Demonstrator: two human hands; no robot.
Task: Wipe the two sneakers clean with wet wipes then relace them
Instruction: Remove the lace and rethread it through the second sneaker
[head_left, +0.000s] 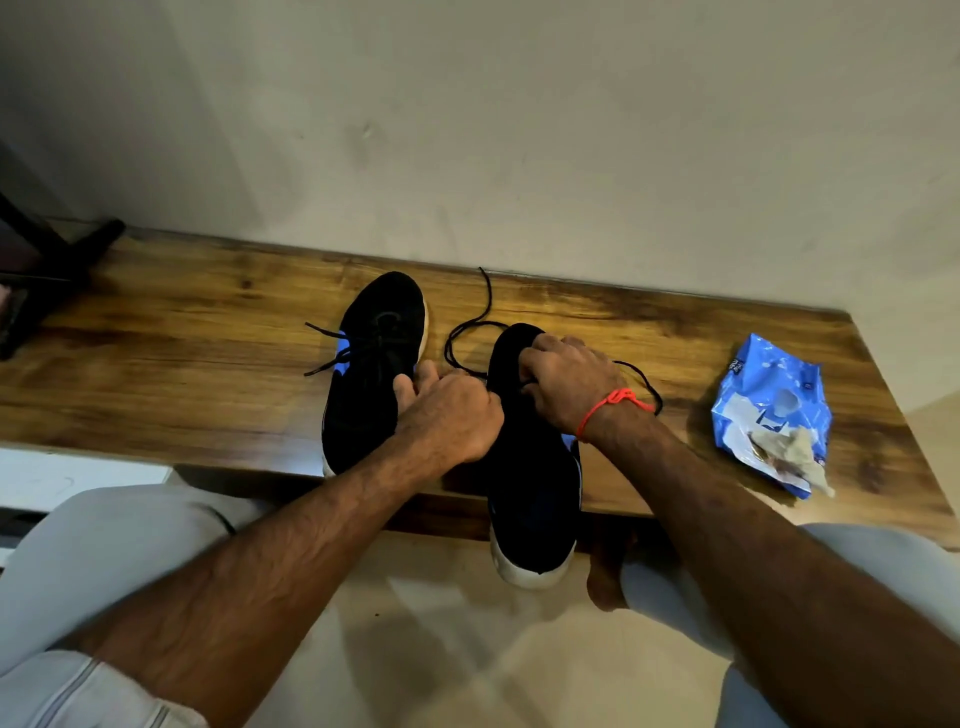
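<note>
Gripping the black lace (470, 332), both hands (452, 415) (566, 384) work the right sneaker (535, 483).

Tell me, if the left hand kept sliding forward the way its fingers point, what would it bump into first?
Probably the laced sneaker: the left hand sits at that shoe's inner side, fingers angled up and left toward its laces. Depth is hard to judge, so it may already be touching it.

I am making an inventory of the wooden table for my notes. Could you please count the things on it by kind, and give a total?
Sneakers: 2, a laced left sneaker and a right sneaker overhanging the table edge
Loose black lace: 1
Blue wipes pack: 1
Used wipes on the pack: 1 crumpled bunch
Total: 5
</note>
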